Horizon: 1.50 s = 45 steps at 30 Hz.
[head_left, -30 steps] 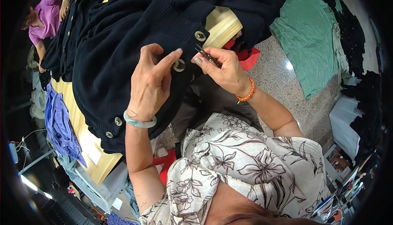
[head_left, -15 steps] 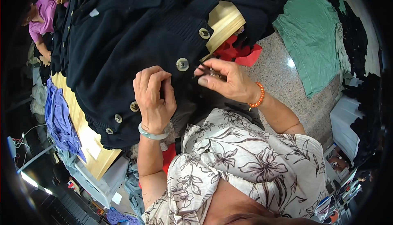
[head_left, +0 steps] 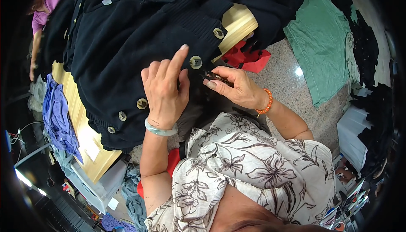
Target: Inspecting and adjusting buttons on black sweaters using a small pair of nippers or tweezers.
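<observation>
Floor (head_left: 292, 88): speckled grey stone, polished, with one bright glare spot from overhead light. Worktop (head_left: 80, 118): pale wood, long, running from the lower left toward the upper right; its bare edge shows again at top centre. Green cloth (head_left: 321, 50) lies spread flat on the floor at right, with dark garments (head_left: 363, 42) heaped just beyond it. Red cloth (head_left: 247, 58) lies on the floor under the worktop's edge. Blue-purple fabric (head_left: 57, 113) hangs over the worktop's left side. White box (head_left: 353, 135) stands at right. Another person in a purple top (head_left: 46, 4) is at the far end, upper left. A strip light (head_left: 23, 179) glows at lower left.
</observation>
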Motion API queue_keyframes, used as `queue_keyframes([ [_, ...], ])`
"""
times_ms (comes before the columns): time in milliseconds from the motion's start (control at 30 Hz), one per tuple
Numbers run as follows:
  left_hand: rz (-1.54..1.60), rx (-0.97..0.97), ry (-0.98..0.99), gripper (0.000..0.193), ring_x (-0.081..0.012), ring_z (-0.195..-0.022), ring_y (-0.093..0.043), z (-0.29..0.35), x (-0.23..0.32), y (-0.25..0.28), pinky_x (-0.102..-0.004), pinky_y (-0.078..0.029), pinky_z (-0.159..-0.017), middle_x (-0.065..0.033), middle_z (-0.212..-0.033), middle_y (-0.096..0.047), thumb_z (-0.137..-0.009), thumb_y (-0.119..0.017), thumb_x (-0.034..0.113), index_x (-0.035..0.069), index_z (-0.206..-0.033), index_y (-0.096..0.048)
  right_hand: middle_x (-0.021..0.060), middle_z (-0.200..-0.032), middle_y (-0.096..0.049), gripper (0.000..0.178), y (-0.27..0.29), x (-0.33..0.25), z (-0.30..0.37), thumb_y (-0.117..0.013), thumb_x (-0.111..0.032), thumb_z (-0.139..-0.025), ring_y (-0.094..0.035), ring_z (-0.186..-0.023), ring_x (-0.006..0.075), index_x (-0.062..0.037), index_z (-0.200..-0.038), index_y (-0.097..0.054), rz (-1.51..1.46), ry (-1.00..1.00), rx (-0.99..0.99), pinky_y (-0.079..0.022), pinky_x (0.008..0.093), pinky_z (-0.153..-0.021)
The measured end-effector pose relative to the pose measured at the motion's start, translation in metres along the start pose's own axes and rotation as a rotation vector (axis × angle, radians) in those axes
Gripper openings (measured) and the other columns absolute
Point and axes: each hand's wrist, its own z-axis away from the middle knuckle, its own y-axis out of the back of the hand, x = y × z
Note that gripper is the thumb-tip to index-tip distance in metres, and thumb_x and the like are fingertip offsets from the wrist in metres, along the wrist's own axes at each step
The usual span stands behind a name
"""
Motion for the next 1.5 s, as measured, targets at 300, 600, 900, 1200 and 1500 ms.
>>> queue_keyframes([
  [300,0.028,-0.213,-0.174,0.021,-0.0245,-0.088,-0.053,-0.026,-0.011,-0.001,-0.0376,-0.038,-0.079,-0.0042,-0.086,-0.058,-0.076,-0.073,0.002,0.012,-0.095,-0.072,-0.0013,-0.088,-0.065,0.022,0.010,0.008,0.015,-0.062,-0.018,-0.102,-0.053,-0.075,0.0032,0.0014,-0.112,-0.067,0.109,0.059,0.101,-0.045,0.0213,-0.067],
  [600,0.158,0.020,-0.062,0.019,-0.0232,-0.088,-0.057,-0.011,-0.009,-0.008,-0.0364,-0.038,-0.079,-0.0008,-0.085,-0.062,-0.071,-0.075,-0.003,0.010,-0.084,-0.068,-0.0004,-0.087,-0.064,0.024,0.010,0.004,0.012,-0.064,-0.021,-0.101,-0.054,-0.077,0.0040,0.0015,-0.110,-0.065,0.107,0.039,0.084,-0.047,0.0224,-0.069],
  [900,0.221,0.072,0.061,0.021,-0.0242,-0.092,-0.057,0.015,0.001,-0.006,-0.0354,-0.040,-0.084,-0.0040,-0.087,-0.064,-0.074,-0.071,-0.008,0.006,-0.087,-0.065,-0.0028,-0.084,-0.060,0.026,-0.004,0.013,0.004,-0.063,-0.024,-0.102,-0.051,-0.076,0.0030,0.0013,-0.108,-0.063,-0.146,0.032,-0.092,-0.046,0.0219,-0.068],
  [1200,0.140,0.060,0.048,0.021,-0.0249,-0.091,-0.057,0.017,0.000,0.006,-0.0348,-0.044,-0.082,-0.0065,-0.089,-0.064,-0.075,-0.074,-0.008,0.005,-0.089,-0.064,-0.0060,-0.082,-0.056,0.024,0.000,0.017,0.002,-0.065,-0.023,-0.102,-0.047,-0.075,0.0013,0.0008,-0.107,-0.064,-0.153,0.032,-0.032,-0.042,0.0204,-0.066],
  [1500,-0.067,-0.204,-0.304,0.043,-0.0248,-0.092,-0.054,-0.038,-0.015,0.013,-0.0368,-0.041,-0.080,-0.0066,-0.100,-0.055,-0.078,-0.069,0.000,0.014,-0.119,-0.068,-0.0034,-0.072,-0.052,0.031,0.004,0.018,0.007,-0.066,-0.027,-0.101,-0.044,-0.069,0.0037,0.0029,-0.097,-0.060,-0.114,0.040,0.075,-0.041,0.0247,-0.060],
])
